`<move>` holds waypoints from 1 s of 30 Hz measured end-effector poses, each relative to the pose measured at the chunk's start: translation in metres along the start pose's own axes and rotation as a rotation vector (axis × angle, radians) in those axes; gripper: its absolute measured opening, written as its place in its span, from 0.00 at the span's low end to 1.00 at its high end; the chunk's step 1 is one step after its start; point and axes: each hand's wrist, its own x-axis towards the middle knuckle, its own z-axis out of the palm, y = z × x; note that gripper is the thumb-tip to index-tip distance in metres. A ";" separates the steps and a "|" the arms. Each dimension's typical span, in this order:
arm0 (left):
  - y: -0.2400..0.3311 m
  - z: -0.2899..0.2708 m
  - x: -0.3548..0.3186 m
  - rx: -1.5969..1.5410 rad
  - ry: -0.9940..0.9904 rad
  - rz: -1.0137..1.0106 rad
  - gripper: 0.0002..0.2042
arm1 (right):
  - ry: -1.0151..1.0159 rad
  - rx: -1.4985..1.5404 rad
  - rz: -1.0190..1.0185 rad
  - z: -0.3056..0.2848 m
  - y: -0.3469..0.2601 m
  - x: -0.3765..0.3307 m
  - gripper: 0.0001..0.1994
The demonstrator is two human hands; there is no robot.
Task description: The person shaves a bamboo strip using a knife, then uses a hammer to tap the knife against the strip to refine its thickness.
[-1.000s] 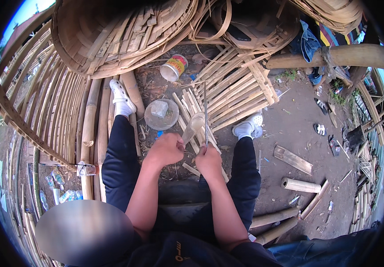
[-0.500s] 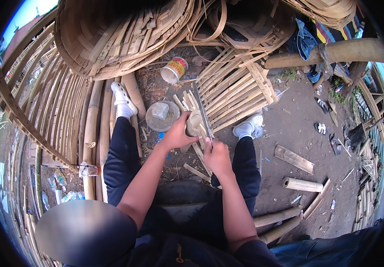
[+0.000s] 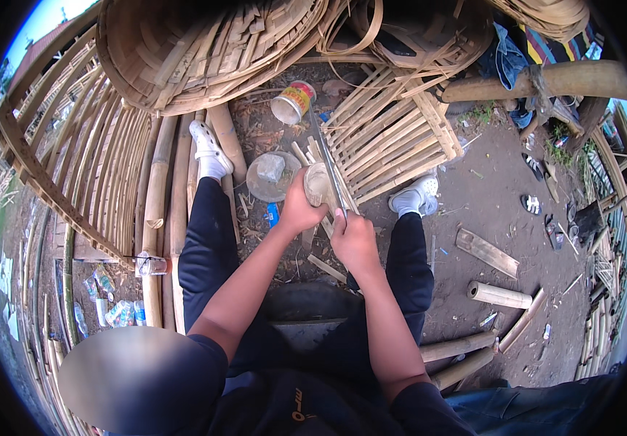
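Observation:
My left hand (image 3: 303, 208) is closed around a short, round piece of bamboo (image 3: 318, 184), its pale end facing up. Against the right side of that piece lies a long, narrow metal blade (image 3: 330, 160), which slants up and away toward the printed bucket. The near end of the blade sits in my right hand (image 3: 355, 234), fingers wrapped round it. My two hands are close together between my knees. Whether the blade has teeth is too small to tell. A few bamboo strips (image 3: 313, 151) lie just beyond the bamboo piece.
A slatted bamboo panel (image 3: 382, 145) lies ahead. A stone sits in a round dish (image 3: 261, 190); a printed bucket (image 3: 286, 109) stands beyond it. Large woven baskets (image 3: 204, 58) fill the far side. Bamboo poles (image 3: 157, 182) run along the left; cut bamboo pieces (image 3: 499, 296) lie at right.
The blade has slid away from me, its far end now reaching up near the bucket. My left hand has come further round the bamboo piece. The whole view has shifted slightly.

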 end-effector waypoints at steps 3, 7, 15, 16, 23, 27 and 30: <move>-0.004 -0.005 -0.015 0.010 -0.122 -0.142 0.32 | -0.020 -0.030 0.045 0.015 0.013 -0.011 0.15; 0.021 -0.017 -0.013 0.297 -0.245 -0.300 0.33 | -0.029 -0.076 0.057 0.017 0.016 -0.013 0.15; 0.067 -0.029 0.003 0.529 -0.228 -0.505 0.29 | -0.067 -0.104 0.074 0.015 0.008 -0.014 0.17; 0.063 -0.030 0.009 0.556 -0.248 -0.535 0.27 | -0.074 -0.109 0.077 0.014 0.006 -0.015 0.17; 0.060 -0.039 0.034 0.446 -0.596 -0.799 0.13 | -0.099 -0.133 0.077 0.014 0.006 -0.018 0.18; 0.045 -0.030 0.029 0.184 -0.411 -0.879 0.12 | -0.057 -0.116 0.061 0.018 0.009 -0.017 0.17; 0.045 -0.024 0.026 0.124 -0.311 -0.797 0.12 | -0.017 -0.108 0.042 0.019 0.010 -0.011 0.16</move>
